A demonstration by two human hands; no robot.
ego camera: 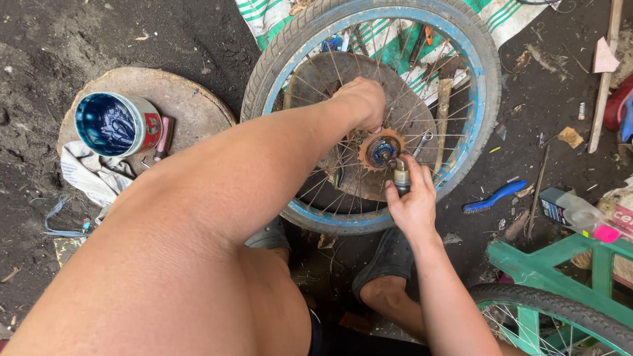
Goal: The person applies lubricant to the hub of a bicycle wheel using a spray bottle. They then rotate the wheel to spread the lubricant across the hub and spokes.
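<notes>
We lay the blue-rimmed spoked bicycle wheel [461, 59] flat on the ground; our left hand [361, 102] clamps its rusty sprocket [366, 146] steady while our right hand [412, 201] grips a small metal cylinder tool [401, 177] at the hub [382, 150].

Blues, greens and rust on dark ground

The wheel [372, 112] has a light blue rim inside a grey tyre with fine ribbed tread, thin silvery spokes, a rusty orange-brown sprocket [380, 149] and a blue-smeared hub centre. The part [401, 177] in the right hand [412, 207] is brass-yellow and silver. The tin [117, 123] is deep glossy blue inside, white outside with a red patch. The cloth [389, 39] beneath the wheel is white with green stripes; the brush [494, 196] is bright blue, the frame [560, 264] mint green, the ground [59, 39] near black.
</notes>
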